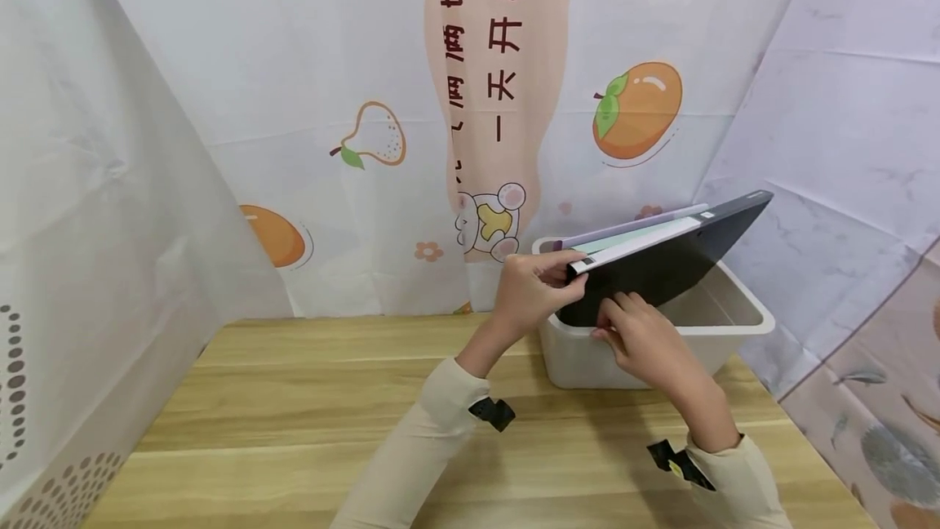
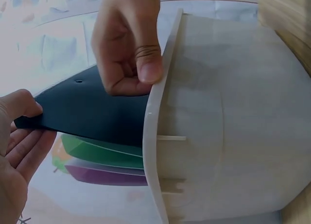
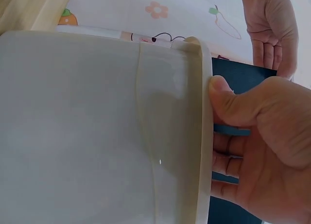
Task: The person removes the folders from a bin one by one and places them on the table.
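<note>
A black file folder (image 1: 661,268) leans tilted in a white plastic bin (image 1: 734,341), its pale spine strip facing up. My left hand (image 1: 532,288) pinches the folder's near left corner between thumb and fingers. At the bin's front rim, my right hand (image 1: 646,341) grips the edge, thumb outside and fingers over the inner side next to the folder. The right wrist view shows that thumb (image 3: 224,88) against the rim. Behind the black folder stand a green folder (image 2: 102,152) and a purple folder (image 2: 104,174). Their lower parts are hidden inside the bin.
The bin stands on a wood-grain table (image 1: 294,423), near its right back corner. A printed cloth (image 1: 308,47) with fruit drawings hangs behind it, and more cloth (image 1: 822,186) hangs close on the right.
</note>
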Available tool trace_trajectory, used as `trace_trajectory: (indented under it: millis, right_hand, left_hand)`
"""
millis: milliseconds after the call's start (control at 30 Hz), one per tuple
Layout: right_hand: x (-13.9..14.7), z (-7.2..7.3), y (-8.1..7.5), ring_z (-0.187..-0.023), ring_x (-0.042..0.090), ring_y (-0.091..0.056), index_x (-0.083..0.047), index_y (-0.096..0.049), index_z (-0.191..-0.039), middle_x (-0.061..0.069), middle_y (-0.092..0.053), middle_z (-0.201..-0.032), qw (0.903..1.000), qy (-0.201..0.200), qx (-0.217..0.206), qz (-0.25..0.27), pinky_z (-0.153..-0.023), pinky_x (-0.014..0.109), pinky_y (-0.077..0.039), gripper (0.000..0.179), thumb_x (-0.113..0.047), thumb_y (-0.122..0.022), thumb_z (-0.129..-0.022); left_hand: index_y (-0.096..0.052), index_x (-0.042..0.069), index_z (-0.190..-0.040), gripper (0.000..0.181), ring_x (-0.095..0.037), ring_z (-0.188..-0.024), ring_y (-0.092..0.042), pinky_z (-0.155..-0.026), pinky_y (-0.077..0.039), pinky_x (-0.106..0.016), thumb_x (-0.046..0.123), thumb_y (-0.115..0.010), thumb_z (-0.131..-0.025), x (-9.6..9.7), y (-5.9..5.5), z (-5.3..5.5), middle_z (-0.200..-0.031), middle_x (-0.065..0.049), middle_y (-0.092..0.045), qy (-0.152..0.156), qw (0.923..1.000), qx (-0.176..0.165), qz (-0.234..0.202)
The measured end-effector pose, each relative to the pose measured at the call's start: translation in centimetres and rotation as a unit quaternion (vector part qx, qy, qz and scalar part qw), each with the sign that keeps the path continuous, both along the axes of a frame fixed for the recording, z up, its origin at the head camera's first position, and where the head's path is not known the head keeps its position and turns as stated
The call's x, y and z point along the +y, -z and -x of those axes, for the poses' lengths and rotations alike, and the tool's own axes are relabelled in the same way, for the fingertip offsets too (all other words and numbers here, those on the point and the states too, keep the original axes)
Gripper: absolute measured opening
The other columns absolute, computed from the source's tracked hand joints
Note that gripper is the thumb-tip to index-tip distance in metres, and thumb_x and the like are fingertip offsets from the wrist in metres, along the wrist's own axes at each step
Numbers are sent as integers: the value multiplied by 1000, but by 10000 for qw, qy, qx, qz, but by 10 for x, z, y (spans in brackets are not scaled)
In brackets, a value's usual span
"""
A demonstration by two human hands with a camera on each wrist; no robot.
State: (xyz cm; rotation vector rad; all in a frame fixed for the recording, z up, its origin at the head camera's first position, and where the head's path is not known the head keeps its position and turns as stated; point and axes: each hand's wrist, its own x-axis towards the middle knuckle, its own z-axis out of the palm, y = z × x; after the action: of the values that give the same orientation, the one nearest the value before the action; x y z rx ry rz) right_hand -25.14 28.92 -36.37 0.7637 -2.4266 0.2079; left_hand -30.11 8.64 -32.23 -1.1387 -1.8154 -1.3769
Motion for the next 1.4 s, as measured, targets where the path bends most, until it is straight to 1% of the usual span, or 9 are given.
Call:
trace_trajectory:
  millis: [100, 267, 367, 533, 667, 867, 1167, 1300, 1400]
  right_hand:
    - [-2, 1, 0, -73, 15, -45, -11, -59, -83, -1, -51, -78, 9998, -19, 183, -32, -62, 31, -41, 25, -10, -83, -82]
    - [-5, 3, 1, -73, 16, -47, -11, -59, -82, -1, -51, -76, 9993, 4, 373, 24, -62, 32, -42, 25, -10, -84, -80]
    - [-5, 3, 1, -73, 17, -48, -11, -59, -81, -1, -51, -75, 9992, 28, 405, 59, -62, 32, -42, 26, -9, -84, -79]
    - [-7, 5, -2, -73, 19, -50, -13, -58, -80, -2, -51, -75, 9985, 66, 548, 43, -60, 33, -43, 27, -9, -84, -78]
    - [-8, 5, -1, -73, 21, -52, -13, -58, -81, -1, -53, -77, 9977, 134, 663, -1, -58, 34, -44, 27, -14, -85, -78]
    - [-10, 3, 1, -71, 18, -50, -17, -57, -78, -3, -52, -76, 9965, 1, 816, -194, -58, 32, -42, 29, -12, -86, -76]
    - [-12, 3, 0, -66, 12, -43, -18, -58, -77, -6, -47, -72, 9957, -210, 894, -147, -55, 24, -36, 30, -9, -86, -76]
    - [-12, 3, 0, -65, 12, -44, -18, -58, -76, -6, -47, -72, 9955, -177, 928, -120, -53, 24, -37, 30, -9, -86, -75]
    - [-10, 3, 0, -65, 12, -45, -18, -58, -76, -6, -47, -71, 9952, -128, 958, -123, -53, 25, -38, 30, -9, -86, -75]
  left_hand:
    - [-79, -4, -100, 20, -20, -63, -75, -61, -59, -16, -4, -79, -81, -5, -2, 0, -84, -18, -78, 59, 9998, -49, -206]
    - [-79, -4, -101, 20, -18, -63, -75, -62, -59, -18, -3, -79, -80, -16, -6, -1, -85, -18, -78, 131, 9996, -40, -244]
    - [-78, -4, -101, 21, -19, -66, -75, -63, -60, -20, -4, -79, -80, -25, -6, 0, -87, -18, -78, 246, 9991, -232, -271]
    - [-78, -5, -101, 22, -23, -69, -74, -64, -62, -24, -9, -78, -80, -39, -6, 1, -87, -20, -77, 388, 9960, -595, -544]
    - [-78, -5, -102, 21, -24, -72, -76, -66, -62, -23, -9, -77, -81, -40, -1, -1, -91, -20, -78, 454, 9958, -580, -544]
    - [-78, -4, -105, 22, -23, -76, -77, -68, -61, -20, -7, -76, -83, -40, 11, -4, -94, -19, -78, 206, 9979, -298, -538]
    - [-77, -4, -109, 25, -26, -79, -77, -70, -61, -21, -6, -76, -84, -37, 25, 1, -96, -20, -78, -1, 9965, -464, -700]
    - [-77, -5, -107, 24, -27, -77, -77, -69, -62, -23, -7, -77, -83, -35, 27, 3, -94, -21, -78, -1, 9952, -534, -818]
    - [-77, -5, -105, 23, -28, -76, -77, -68, -62, -24, -7, -77, -83, -35, 27, 3, -92, -21, -77, 32, 9939, -666, -881]
